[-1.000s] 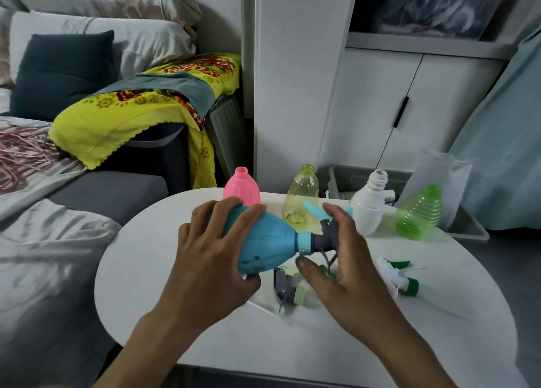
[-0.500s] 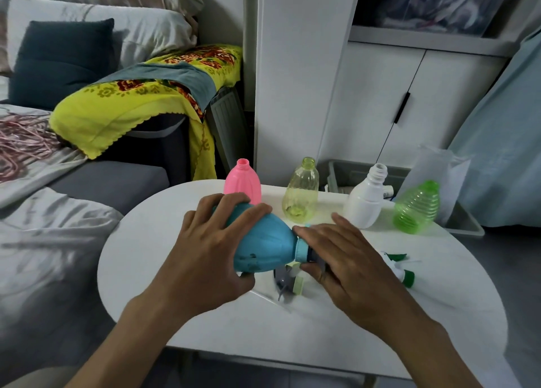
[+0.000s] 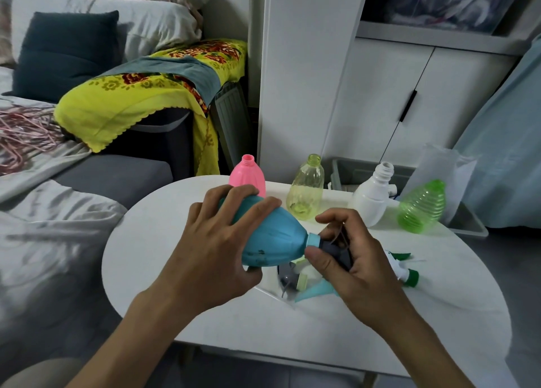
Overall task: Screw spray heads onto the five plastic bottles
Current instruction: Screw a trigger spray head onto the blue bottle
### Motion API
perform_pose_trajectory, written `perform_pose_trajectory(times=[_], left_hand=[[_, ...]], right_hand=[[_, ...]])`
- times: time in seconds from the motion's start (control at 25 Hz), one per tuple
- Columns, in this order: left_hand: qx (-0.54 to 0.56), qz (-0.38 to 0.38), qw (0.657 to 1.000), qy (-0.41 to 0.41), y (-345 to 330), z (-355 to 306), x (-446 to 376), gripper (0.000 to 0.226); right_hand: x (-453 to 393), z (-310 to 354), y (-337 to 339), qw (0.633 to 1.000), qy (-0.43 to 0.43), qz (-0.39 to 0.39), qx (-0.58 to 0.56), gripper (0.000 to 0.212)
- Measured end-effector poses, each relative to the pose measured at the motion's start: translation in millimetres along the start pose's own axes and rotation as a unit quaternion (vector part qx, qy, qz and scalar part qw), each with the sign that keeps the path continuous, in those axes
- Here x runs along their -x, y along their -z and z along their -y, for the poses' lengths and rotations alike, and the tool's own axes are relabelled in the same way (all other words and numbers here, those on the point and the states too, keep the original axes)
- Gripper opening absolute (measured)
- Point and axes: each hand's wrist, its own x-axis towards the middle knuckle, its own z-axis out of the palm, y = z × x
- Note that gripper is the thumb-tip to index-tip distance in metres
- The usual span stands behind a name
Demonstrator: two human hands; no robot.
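My left hand [image 3: 216, 247] grips a blue bottle [image 3: 275, 238] held on its side above the white table [image 3: 181, 305], neck pointing right. My right hand [image 3: 351, 261] curls round the dark grey spray head [image 3: 336, 248] seated on the bottle's neck; its blue trigger [image 3: 314, 292] points down below my palm. At the table's back stand a pink bottle [image 3: 248, 175], a clear yellow bottle [image 3: 306, 187], a white bottle [image 3: 373, 197] and a green ribbed bottle [image 3: 421, 206], all without heads. Loose spray heads lie under my hands: a grey and yellow one [image 3: 292, 279] and a white and green one [image 3: 405, 273].
A bed with grey sheets [image 3: 44, 226] lies left of the table. A white cabinet [image 3: 380, 100] stands behind, with a grey bin [image 3: 345, 170] on the floor and a clear plastic bag [image 3: 439, 168] at the back right.
My right hand has turned on the spray head, so the blue trigger that pointed up a second ago now points down. The bottle has stayed in my left hand.
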Motion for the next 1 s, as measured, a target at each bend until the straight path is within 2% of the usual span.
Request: perform_pose_trajectory(times=[0.12, 0.24, 0.28, 0.36, 0.48, 0.56, 0.6, 0.68, 0.76, 0.88, 1.0], left_hand=[[-0.022, -0.01, 1.0, -0.018, 0.7, -1.2, -1.0, 0.094], [-0.028, -0.017, 0.998, -0.051, -2.0, -2.6, 0.1, 0.09], [-0.019, -0.016, 0.998, -0.055, -3.5, -3.3, 1.4, 0.089], [0.018, -0.005, 0.999, -0.046, -7.6, -5.3, 3.2, 0.089], [0.122, 0.032, 0.992, 0.024, -12.7, -8.7, 2.1, 0.09], [0.215, 0.08, 0.968, 0.103, -12.9, -9.8, -0.9, 0.09], [0.263, 0.111, 0.949, 0.136, -12.5, -10.1, -1.7, 0.089], [0.384, 0.167, 0.892, 0.171, -11.5, -13.3, -1.7, 0.085], [0.477, 0.222, 0.831, 0.179, -9.0, -20.4, -3.4, 0.076], [0.551, 0.303, 0.756, 0.182, -5.5, -31.5, -3.8, 0.061], [0.589, 0.339, 0.708, 0.194, -0.4, -31.4, 0.6, 0.052]], right_hand=[[-2.3, 3.6, -0.7, 0.981, -0.139, 0.021, -0.133, 0.018], [-4.6, 9.9, 6.8, 0.902, -0.312, 0.079, -0.287, 0.019], [-4.3, 12.4, 8.7, 0.877, -0.349, 0.096, -0.316, 0.018], [-3.8, 13.0, 10.0, 0.853, -0.382, 0.097, -0.343, 0.021], [-6.2, 7.3, 7.1, 0.862, -0.326, 0.001, -0.388, 0.03], [-8.2, 3.4, 6.8, 0.886, -0.254, -0.057, -0.384, 0.04], [-9.3, 1.0, 6.9, 0.892, -0.213, -0.066, -0.393, 0.038], [-10.0, 0.9, 8.2, 0.893, -0.133, -0.043, -0.428, 0.032], [-8.9, 1.1, 9.3, 0.893, -0.093, -0.021, -0.439, 0.032], [-8.4, 1.1, 7.8, 0.876, -0.101, 0.021, -0.47, 0.045], [-8.2, -0.3, 10.4, 0.867, -0.111, 0.041, -0.485, 0.044]])
